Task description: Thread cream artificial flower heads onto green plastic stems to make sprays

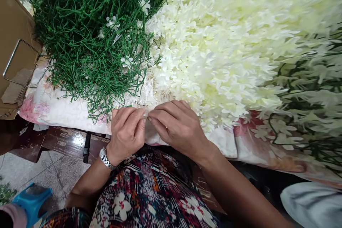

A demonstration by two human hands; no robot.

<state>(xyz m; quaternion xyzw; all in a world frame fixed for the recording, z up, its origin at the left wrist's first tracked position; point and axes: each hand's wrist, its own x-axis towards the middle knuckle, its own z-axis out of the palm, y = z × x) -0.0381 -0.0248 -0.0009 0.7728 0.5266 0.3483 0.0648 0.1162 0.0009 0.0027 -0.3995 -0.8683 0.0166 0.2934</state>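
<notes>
My left hand (127, 131), with a silver watch (106, 158) at its wrist, is closed near the table's front edge, fingertips pinched. Close against it, my right hand (177, 126) is closed too, thumb and finger pressed together. Something tiny and pale shows between the two sets of fingertips, too small to name. Beyond my left hand lies a tangled heap of green plastic stems (93, 35) with a few white blossoms on it. A big pile of cream-white artificial flowers (213, 53) lies beyond my right hand. Small white pieces (145, 94) lie between the heaps.
A cardboard box (16, 25) with a metal wire handle stands at the left. Floral cloth (72, 105) covers the table. White flowers with dark green stems (312, 114) lie at the right. A blue plastic stool (32, 201) is on the floor at lower left.
</notes>
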